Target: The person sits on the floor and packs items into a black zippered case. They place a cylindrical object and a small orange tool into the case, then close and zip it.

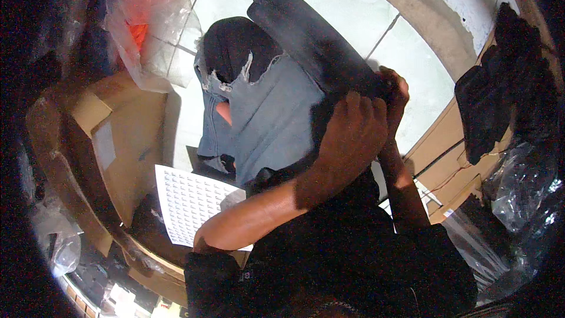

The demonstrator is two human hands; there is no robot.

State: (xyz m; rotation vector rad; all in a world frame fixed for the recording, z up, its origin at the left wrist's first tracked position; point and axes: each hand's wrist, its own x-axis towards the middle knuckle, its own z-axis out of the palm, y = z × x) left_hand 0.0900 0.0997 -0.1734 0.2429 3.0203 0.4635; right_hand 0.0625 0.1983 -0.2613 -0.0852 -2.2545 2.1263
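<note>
A long black padded article [309, 35], perhaps a bag or case, slants from the upper middle down to my hands; its exact kind cannot be told. My left hand [357, 128] is closed over its lower end, knuckles up. Just beyond, my right hand [397, 86] grips the same end from the far side, its fingers partly in shadow. Under and beside the article are grey-blue torn jeans [273, 119] on a bent leg, with dark cloth at the frayed knee. A white sheet of small repeated printed marks [190, 198] lies left of my left forearm, which covers part of it.
An open cardboard box [137, 141] stands at the left. Behind it is a clear plastic bag [167, 17] with something orange-red. Black articles [481, 106] lie over cardboard at the right, near clear plastic wrapping [521, 194]. The floor [379, 4] is pale tile.
</note>
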